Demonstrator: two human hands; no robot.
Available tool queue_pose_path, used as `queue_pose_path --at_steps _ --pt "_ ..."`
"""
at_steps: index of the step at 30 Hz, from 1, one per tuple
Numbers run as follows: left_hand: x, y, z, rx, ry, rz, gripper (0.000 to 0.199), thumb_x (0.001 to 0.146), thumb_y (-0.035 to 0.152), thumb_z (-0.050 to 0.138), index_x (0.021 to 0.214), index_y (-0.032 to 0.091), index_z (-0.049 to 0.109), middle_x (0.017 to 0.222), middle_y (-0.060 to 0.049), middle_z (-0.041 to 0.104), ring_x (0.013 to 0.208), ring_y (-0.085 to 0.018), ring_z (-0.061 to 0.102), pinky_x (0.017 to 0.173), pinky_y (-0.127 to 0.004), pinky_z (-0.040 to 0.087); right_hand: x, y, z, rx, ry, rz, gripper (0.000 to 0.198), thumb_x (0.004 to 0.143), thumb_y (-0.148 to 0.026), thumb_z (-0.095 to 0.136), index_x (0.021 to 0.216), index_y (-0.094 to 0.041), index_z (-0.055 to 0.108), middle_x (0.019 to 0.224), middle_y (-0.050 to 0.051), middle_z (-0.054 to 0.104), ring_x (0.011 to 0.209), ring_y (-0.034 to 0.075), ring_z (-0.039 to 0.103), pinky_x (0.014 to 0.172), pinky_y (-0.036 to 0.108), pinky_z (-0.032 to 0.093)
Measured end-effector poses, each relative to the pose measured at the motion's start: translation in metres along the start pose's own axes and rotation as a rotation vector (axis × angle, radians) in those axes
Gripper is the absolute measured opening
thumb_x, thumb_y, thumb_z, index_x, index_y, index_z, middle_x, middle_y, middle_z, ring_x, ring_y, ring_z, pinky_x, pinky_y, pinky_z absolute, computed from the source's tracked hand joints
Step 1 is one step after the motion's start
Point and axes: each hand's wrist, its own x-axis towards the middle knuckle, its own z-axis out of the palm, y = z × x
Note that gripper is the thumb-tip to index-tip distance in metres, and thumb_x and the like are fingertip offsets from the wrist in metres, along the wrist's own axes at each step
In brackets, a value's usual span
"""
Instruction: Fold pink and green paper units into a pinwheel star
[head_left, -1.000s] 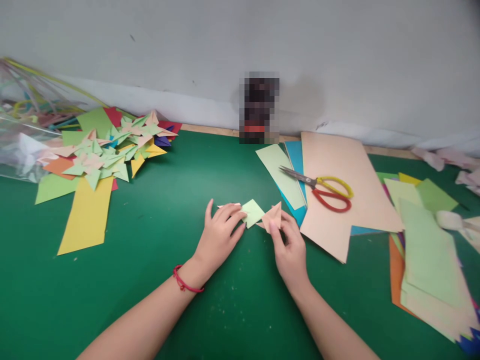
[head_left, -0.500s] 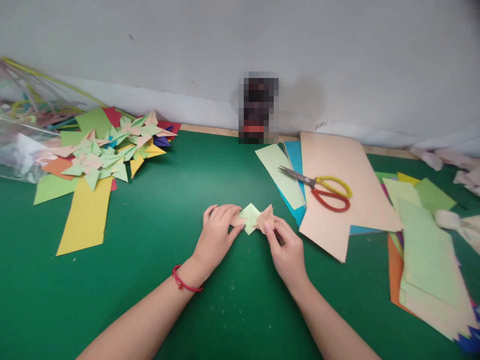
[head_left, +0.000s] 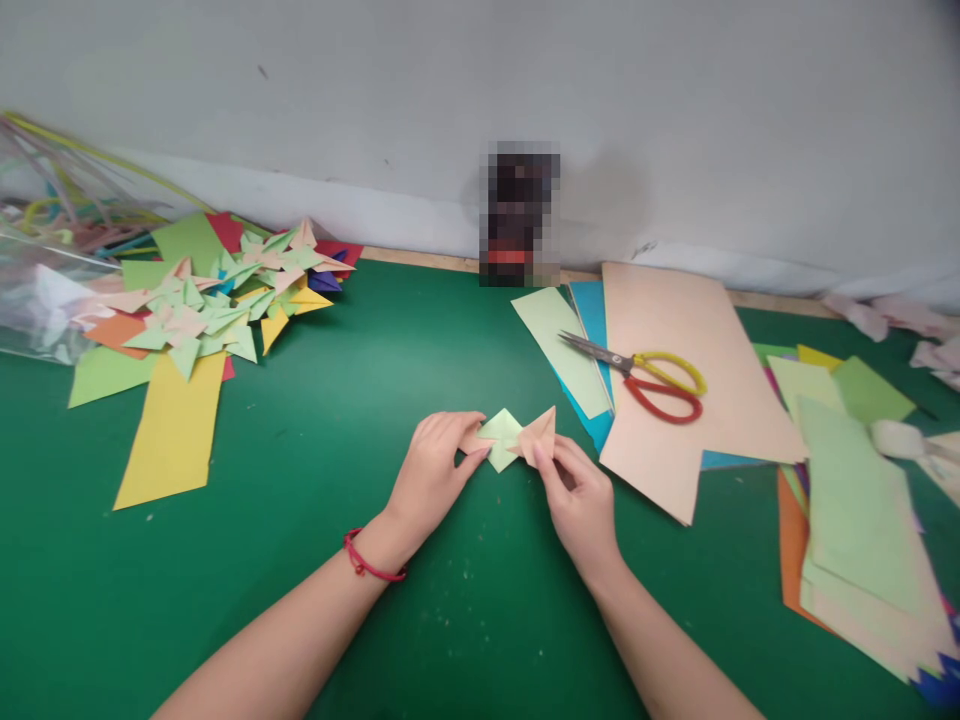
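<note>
Low over the middle of the green table, a folded paper piece (head_left: 503, 430) has a light green diamond centre and peach points at either side. My left hand (head_left: 439, 455), a red cord bracelet at its wrist, pinches the left peach point between thumb and fingers. At the other side my right hand (head_left: 576, 488) is closed on the peach flap (head_left: 538, 437), thumb in front. The fingers partly cover both ends of the piece. Scissors (head_left: 626, 368) with yellow and red handles lie to the right, on the paper sheets.
Folded paper stars (head_left: 184, 325) pile up at the left beside a clear plastic bag (head_left: 37, 300). A yellow strip (head_left: 171, 430) juts from the pile. Peach sheets (head_left: 675, 320) and green strips (head_left: 862, 510) lie at the right. A pixelated object (head_left: 517, 215) stands by the wall.
My right hand has shifted slightly to the right, and the peach flap's tip now leans further right and shows wider. My left hand has stayed nearly in place.
</note>
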Motion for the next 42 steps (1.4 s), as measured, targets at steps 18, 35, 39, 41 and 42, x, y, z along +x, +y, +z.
queue_pose_path --at_steps 18,35,39,41,42 --pt "0.0 0.003 0.0 0.0 -0.01 -0.01 0.024 0.083 0.022 0.054 0.107 0.019 0.053 0.102 -0.005 0.06 0.095 -0.02 0.052 0.085 -0.036 0.041 0.0 0.001 0.0 0.003 0.0 -0.013 0.017 0.085 -0.023 0.051 0.076 -0.019 0.064 0.091 0.005 0.061 0.082 0.017 0.058 0.07 0.027 0.045" --pt "0.004 0.004 -0.004 -0.578 -0.155 -0.28 0.014 0.079 0.028 0.059 0.087 0.017 0.061 0.077 -0.001 0.062 0.069 -0.012 0.056 0.063 -0.022 0.044 0.002 0.011 -0.003 0.309 0.183 0.074 0.025 0.083 -0.029 0.054 0.061 -0.018 0.054 0.066 0.0 0.044 0.064 0.013 0.045 0.06 0.028 0.038" --pt "0.003 0.005 -0.001 -0.926 -0.155 -0.421 0.017 0.076 0.028 0.063 0.084 0.016 0.053 0.081 -0.002 0.064 0.076 -0.012 0.061 0.07 -0.023 0.047 0.003 0.012 -0.001 0.512 0.181 0.137 0.014 0.082 -0.026 0.058 0.071 -0.018 0.056 0.063 -0.001 0.049 0.058 0.012 0.048 0.055 0.027 0.038" --pt "0.003 0.005 -0.001 -1.03 -0.187 -0.466 0.02 0.076 0.028 0.063 0.084 0.017 0.05 0.081 -0.002 0.065 0.075 -0.013 0.062 0.068 -0.023 0.047 0.004 0.01 0.0 0.527 0.176 0.117 0.009 0.079 -0.024 0.061 0.076 -0.018 0.055 0.066 0.0 0.055 0.061 0.014 0.053 0.056 0.027 0.04" --pt "0.002 0.006 -0.001 -1.051 -0.207 -0.482 0.02 0.076 0.028 0.063 0.084 0.017 0.048 0.08 -0.002 0.066 0.072 -0.013 0.063 0.065 -0.022 0.047 0.004 0.009 0.0 0.524 0.174 0.106 0.009 0.079 -0.023 0.062 0.077 -0.018 0.055 0.067 0.0 0.057 0.062 0.014 0.054 0.057 0.028 0.041"
